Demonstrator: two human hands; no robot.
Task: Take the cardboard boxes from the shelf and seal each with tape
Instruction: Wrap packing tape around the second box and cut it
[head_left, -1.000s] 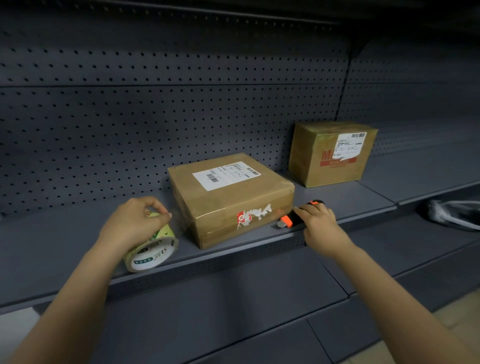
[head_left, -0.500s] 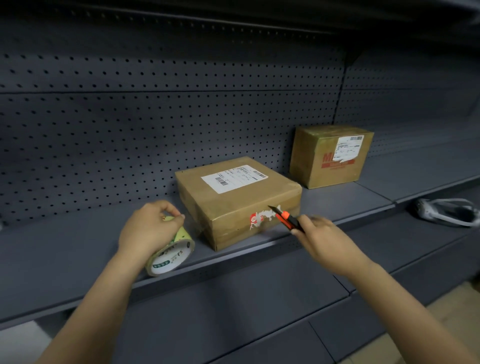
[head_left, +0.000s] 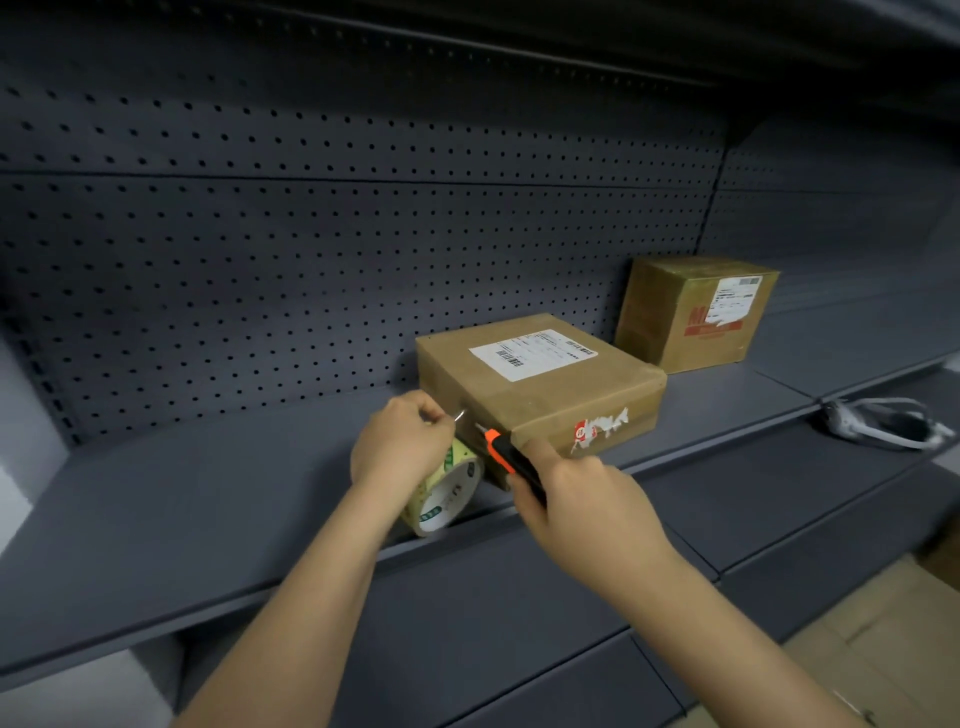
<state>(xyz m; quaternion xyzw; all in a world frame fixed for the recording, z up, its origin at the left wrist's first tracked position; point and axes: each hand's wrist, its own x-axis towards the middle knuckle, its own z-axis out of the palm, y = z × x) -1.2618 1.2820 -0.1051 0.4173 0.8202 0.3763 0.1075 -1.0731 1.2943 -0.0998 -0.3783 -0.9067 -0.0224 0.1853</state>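
left hand (head_left: 402, 449) curled around the tape roll (head_left: 447, 491); right hand (head_left: 587, 501) grips the orange cutter (head_left: 511, 465) beside the box (head_left: 540, 384).

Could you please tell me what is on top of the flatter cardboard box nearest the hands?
A white shipping label lies on the flat box; nothing else rests there. The box is closed, so its contents are hidden.

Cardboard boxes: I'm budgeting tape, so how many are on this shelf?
2. The flat box sits at the front edge of the shelf; the taller box stands farther back to its right. Others could be outside the frame.
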